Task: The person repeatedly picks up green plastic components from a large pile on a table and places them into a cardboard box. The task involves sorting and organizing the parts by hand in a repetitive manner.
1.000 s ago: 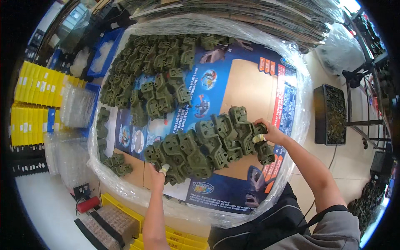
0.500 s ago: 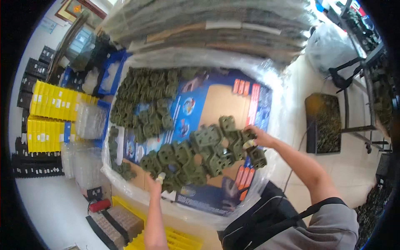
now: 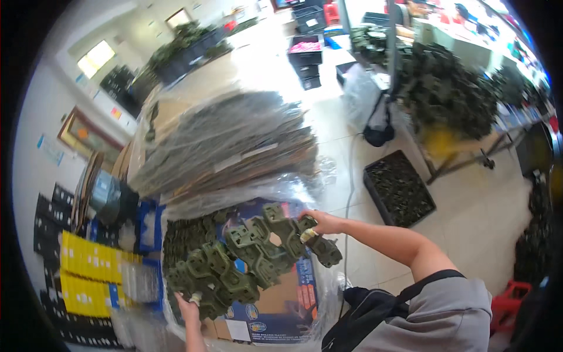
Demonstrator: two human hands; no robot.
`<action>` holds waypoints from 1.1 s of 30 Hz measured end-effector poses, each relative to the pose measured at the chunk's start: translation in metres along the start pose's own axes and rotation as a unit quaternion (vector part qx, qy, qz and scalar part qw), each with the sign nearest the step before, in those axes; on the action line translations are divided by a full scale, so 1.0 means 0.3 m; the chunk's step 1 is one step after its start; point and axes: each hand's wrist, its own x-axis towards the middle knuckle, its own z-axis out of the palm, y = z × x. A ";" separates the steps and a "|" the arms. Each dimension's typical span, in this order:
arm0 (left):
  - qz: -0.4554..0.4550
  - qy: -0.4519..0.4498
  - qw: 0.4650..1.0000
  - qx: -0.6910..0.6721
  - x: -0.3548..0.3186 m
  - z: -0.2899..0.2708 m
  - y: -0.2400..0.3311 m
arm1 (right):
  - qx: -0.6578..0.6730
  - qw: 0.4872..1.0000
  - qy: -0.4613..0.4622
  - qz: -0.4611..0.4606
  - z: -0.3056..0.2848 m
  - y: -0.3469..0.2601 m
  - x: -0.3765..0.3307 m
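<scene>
Between my hands stretches a row of olive-green moulded parts, several bracket-like pieces with holes and curved arms, nested together. Its lower left end is gripped by my left hand. My right hand is closed on the upper right end, with one part sticking out past it. Pale wraps show on fingers of both hands. The row is held above a large plastic-lined carton, over blue printed cardboard. More of the same green parts lie packed at the carton's left side, partly hidden by the row.
Beyond the carton rises a stack of flattened cardboard under clear film. Yellow bins stand at the left. On the floor to the right sits a black crate of small dark parts, near a table heaped with green pieces and a red stool.
My view has tilted up and shifted right, bringing more of the room in. Both hands still hold the row of green parts, now nearer the pieces packed at the carton's left.
</scene>
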 end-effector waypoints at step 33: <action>0.419 -0.372 0.795 -0.231 -1.251 0.805 2.787 | 0.041 0.927 0.368 0.059 -2.288 -0.490 -1.751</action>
